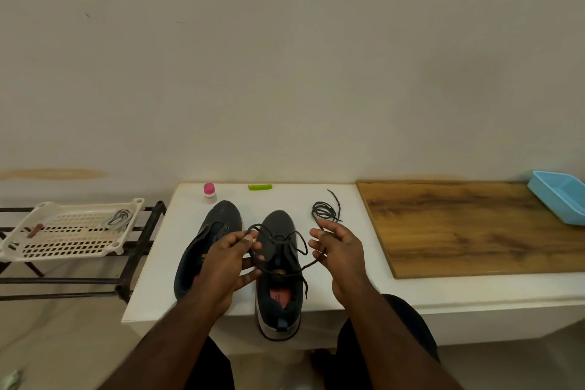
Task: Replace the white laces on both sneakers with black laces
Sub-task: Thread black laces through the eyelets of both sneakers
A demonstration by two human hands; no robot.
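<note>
Over the right sneaker (278,263) on the white table (332,291), the left hand (229,263) pinches a black lace (285,242) loop while the right hand (340,252) curls around its other end.

Blue tray (566,212), wooden board (459,231)

Black lace (286,245) looped over right sneaker (278,275)

bare forearms (177,342); dark trousers (408,323)
</note>
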